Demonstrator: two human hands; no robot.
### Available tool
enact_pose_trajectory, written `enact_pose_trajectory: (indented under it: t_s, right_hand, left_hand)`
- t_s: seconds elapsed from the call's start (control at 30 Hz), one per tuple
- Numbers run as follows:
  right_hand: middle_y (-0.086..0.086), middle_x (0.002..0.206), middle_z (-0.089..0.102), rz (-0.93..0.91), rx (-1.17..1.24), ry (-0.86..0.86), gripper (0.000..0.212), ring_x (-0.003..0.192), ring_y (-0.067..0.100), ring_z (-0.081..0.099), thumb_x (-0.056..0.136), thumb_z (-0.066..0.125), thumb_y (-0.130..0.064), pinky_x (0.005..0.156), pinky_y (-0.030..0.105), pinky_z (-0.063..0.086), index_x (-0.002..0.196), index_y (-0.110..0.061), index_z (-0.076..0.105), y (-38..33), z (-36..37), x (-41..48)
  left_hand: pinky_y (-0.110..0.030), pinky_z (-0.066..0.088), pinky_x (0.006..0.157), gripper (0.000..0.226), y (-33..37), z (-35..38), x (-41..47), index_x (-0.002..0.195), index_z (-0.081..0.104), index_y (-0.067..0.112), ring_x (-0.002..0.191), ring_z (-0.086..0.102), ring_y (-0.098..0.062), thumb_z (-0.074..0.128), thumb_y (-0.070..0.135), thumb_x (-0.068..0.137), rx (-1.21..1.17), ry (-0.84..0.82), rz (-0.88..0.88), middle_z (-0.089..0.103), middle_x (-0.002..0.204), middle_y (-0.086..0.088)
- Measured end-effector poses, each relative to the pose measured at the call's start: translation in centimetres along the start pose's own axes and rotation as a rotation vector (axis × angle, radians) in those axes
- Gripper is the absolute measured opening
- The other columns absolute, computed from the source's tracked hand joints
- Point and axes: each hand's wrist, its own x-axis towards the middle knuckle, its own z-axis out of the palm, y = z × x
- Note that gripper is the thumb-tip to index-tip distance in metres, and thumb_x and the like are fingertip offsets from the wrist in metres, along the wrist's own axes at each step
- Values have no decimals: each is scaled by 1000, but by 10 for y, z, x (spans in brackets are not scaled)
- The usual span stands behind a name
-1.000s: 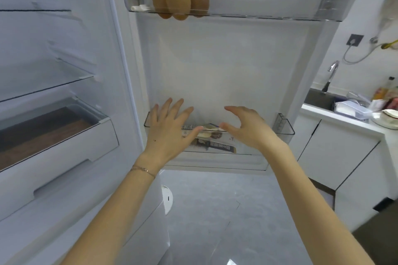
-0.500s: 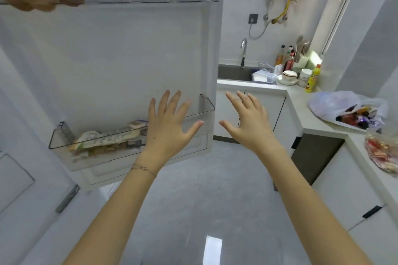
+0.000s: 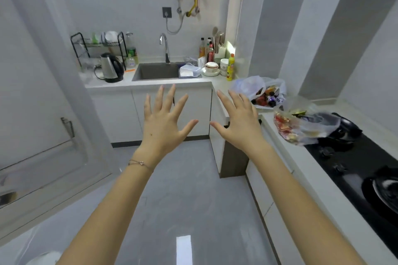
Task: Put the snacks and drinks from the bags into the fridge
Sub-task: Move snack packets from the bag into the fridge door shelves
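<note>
While left hand (image 3: pixel 163 122), right hand (image 3: pixel 239 122) hover spread, bags (image 3: pixel 299 127) sit beside stove (image 3: pixel 361 163).

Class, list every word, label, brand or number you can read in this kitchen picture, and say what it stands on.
No text here can be read.
Label on the yellow bottle: too blurred.
Print on the snack packets in the far bag: too small and blurred.
Label on the green bottle: too blurred.
</note>
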Motion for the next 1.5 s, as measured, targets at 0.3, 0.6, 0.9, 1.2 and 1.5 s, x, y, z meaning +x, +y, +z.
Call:
enact_pose_trajectory:
  t_s: [0.3, 0.6, 0.9, 1.2, 1.5]
  right_hand:
    - [0, 161, 14, 258, -108, 8, 80, 148, 28, 7, 89, 53, -56, 117, 49, 13, 153, -37, 10, 157, -14, 2]
    - [1, 158, 23, 482, -147, 55, 78, 146, 26, 12, 89, 56, -52, 115, 49, 19, 153, -33, 16, 286, -7, 34]
    - [-1, 158, 23, 708, -121, 63, 81, 145, 25, 15, 87, 54, -60, 114, 50, 22, 153, -34, 13, 385, 17, 79]
    - [0, 158, 23, 829, -52, 8, 75, 147, 23, 13, 91, 53, -55, 115, 50, 23, 153, -31, 19, 484, 41, 104]
    - [1, 154, 30, 809, 30, -88, 72, 142, 25, 21, 91, 56, -48, 116, 44, 24, 152, -25, 24, 592, 70, 133]
  left_hand:
    - [-53, -8, 119, 82, 118, 100, 89, 155, 20, 31, 150, -9, -27, 12, 74, 86, -121, -110, 147, 5, 164, -4]
    - [-56, -1, 119, 77, 195, 202, 196, 152, 26, 30, 151, 2, -31, 21, 72, 88, -272, -133, 324, 14, 163, -5]
    - [-55, 4, 118, 76, 248, 294, 307, 148, 40, 26, 149, 14, -30, 26, 71, 88, -353, -159, 504, 27, 159, -3]
    - [-48, -10, 117, 80, 312, 387, 361, 152, 29, 29, 150, 7, -27, 19, 72, 86, -335, -340, 595, 23, 161, -4]
    - [-52, -3, 119, 89, 380, 471, 404, 153, 25, 29, 151, 6, -28, 2, 73, 80, -271, -512, 578, 19, 162, -5]
